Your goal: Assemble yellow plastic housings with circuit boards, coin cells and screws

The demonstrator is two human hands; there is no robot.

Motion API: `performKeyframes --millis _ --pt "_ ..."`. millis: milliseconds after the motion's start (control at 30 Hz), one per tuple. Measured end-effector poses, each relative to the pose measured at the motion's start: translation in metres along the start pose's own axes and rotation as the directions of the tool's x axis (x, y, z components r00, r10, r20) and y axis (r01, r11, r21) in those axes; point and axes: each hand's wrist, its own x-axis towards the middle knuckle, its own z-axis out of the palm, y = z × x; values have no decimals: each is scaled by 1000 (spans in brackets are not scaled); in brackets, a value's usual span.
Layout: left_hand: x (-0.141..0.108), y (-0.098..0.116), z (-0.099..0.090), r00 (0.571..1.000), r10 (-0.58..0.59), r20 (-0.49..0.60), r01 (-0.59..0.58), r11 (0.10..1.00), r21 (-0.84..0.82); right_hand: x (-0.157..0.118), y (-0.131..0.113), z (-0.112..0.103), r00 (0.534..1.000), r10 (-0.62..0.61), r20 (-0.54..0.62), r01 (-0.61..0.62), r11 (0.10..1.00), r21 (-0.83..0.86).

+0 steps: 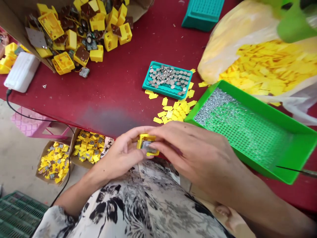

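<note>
In front of my body, a small yellow plastic case [149, 136] with its open side up sits between my hands. A greyish panel [146, 145] shows inside it. My left hand [123, 153] is closed around the case from the left, thumb along its lower edge. From the right, my right hand [195, 150] has its fingers closed at the case's right side, one fingertip reaching over the inside. Whether those fingertips also hold a tiny part cannot be seen. Just beyond the hands lie loose yellow flat covers [177, 110].
A teal tray [146, 81] of coin cells stands ahead; a green basket [272, 132] of small screws lies right. Behind it sits a bag [215, 46] of yellow covers. A carton [146, 3] of yellow cases, a white power bank [22, 71] and its cable [37, 118] are left.
</note>
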Motion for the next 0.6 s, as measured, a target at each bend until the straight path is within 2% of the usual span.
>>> performKeyframes --millis 167,367,500,600 --pt "3 -3 -3 998 6 -62 -7 1000 -1 -2 2 2 996 -68 -63 67 998 -9" --pt "6 -2 -2 995 16 -101 -26 995 -100 -7 7 15 965 -83 -250 57 992 -108" --pt "7 -2 0 990 16 -138 -25 998 -63 -9 9 20 953 -146 -264 116 985 -124" --pt "11 -5 1 986 26 -166 -32 999 -33 -7 11 23 961 -137 -241 106 985 -135"
